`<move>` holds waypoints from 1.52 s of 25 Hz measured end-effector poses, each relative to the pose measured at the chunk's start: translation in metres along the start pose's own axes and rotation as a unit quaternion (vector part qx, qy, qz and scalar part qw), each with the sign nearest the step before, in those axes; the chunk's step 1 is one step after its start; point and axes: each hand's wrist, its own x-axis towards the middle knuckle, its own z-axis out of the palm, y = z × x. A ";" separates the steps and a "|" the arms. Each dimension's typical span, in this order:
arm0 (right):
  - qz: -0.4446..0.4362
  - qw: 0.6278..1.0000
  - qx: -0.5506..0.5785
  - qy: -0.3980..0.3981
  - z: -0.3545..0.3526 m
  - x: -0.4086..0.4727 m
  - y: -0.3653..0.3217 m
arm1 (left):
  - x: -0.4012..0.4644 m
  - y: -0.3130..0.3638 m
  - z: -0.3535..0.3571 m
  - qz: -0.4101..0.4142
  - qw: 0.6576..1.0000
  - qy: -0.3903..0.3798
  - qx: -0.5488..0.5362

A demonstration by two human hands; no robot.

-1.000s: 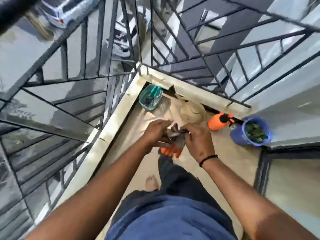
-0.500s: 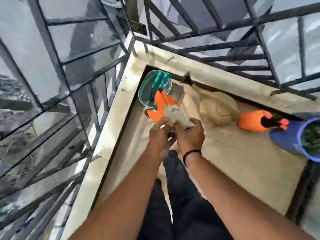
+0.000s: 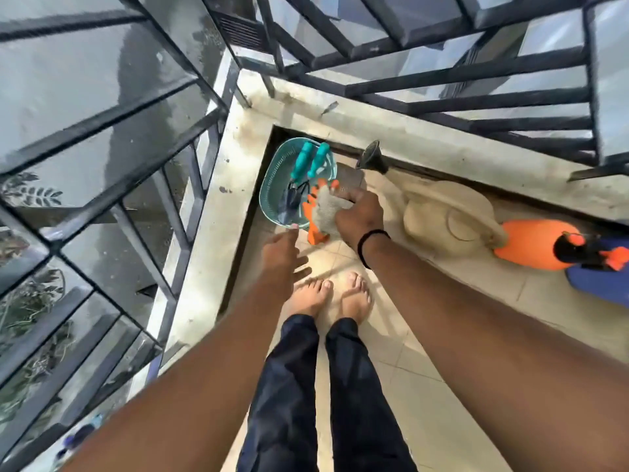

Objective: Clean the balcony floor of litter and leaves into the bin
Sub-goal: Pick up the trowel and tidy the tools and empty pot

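Note:
My right hand (image 3: 359,216) grips a grey work glove with orange fingertips (image 3: 321,207) and holds it over the right rim of a teal basket (image 3: 272,185) in the balcony corner. The basket holds garden tools with teal handles (image 3: 308,163). My left hand (image 3: 282,253) hovers just below the basket with its fingers spread and nothing in it. A blue bin (image 3: 604,277) shows only partly at the right edge; its inside is out of frame.
A beige watering can (image 3: 449,216) lies along the far kerb, with an orange spray bottle (image 3: 534,245) to its right. My bare feet (image 3: 332,294) stand on the tiled floor. A concrete kerb and black metal railing (image 3: 190,185) bound the corner.
Both hands were working at the glove together near my body. Now the left hand has let go, and the right hand has carried the glove out over the basket. My head has tilted further down.

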 end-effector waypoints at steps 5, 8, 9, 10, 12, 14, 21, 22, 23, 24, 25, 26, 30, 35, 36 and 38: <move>0.005 1.000 -0.012 -0.029 0.000 0.042 -0.001 | 0.051 0.013 0.013 0.062 0.995 -0.002 0.081; 0.043 0.996 -0.072 -0.022 -0.022 0.046 0.019 | 0.062 0.007 0.025 0.092 0.986 0.020 0.135; 0.071 0.993 -0.090 -0.002 -0.032 0.048 0.031 | 0.059 0.004 0.029 0.103 0.983 0.020 0.151; 0.088 0.991 -0.104 0.016 -0.037 0.049 0.046 | 0.056 0.000 0.031 0.118 0.976 0.023 0.181; 0.108 0.993 -0.043 0.037 -0.048 0.040 0.063 | 0.039 -0.011 0.035 0.156 0.955 0.031 0.252; 0.110 0.991 0.062 0.043 -0.064 0.024 0.072 | 0.009 -0.020 0.046 0.211 0.920 -0.001 0.331; -0.046 0.984 0.106 0.132 -0.197 -0.148 0.025 | -0.204 -0.001 0.083 0.204 0.862 -0.222 0.407; -0.062 0.981 0.100 0.152 -0.221 -0.186 0.018 | -0.241 0.007 0.086 0.175 0.861 -0.252 0.405; -0.069 0.979 0.100 0.165 -0.243 -0.223 0.013 | -0.277 0.013 0.087 0.161 0.853 -0.276 0.413; -0.073 0.976 0.111 0.175 -0.262 -0.259 0.012 | -0.311 0.016 0.087 0.165 0.836 -0.293 0.433; -0.070 0.972 0.124 0.187 -0.277 -0.294 0.015 | -0.342 0.015 0.086 0.174 0.816 -0.308 0.457; -0.061 0.968 0.132 0.205 -0.289 -0.326 0.021 | -0.371 0.012 0.089 0.185 0.794 -0.326 0.478; -0.027 0.927 0.234 0.291 -0.324 -0.428 0.074 | -0.442 -0.010 0.102 0.218 0.692 -0.394 0.565; 0.065 0.721 0.512 0.462 -0.344 -0.559 0.193 | -0.506 -0.074 0.155 0.269 0.552 -0.453 0.646; 0.083 0.673 0.542 0.497 -0.345 -0.579 0.217 | -0.524 -0.098 0.169 0.281 0.511 -0.472 0.661; 0.099 0.594 0.580 0.549 -0.348 -0.625 0.266 | -0.574 -0.163 0.193 0.302 0.434 -0.514 0.676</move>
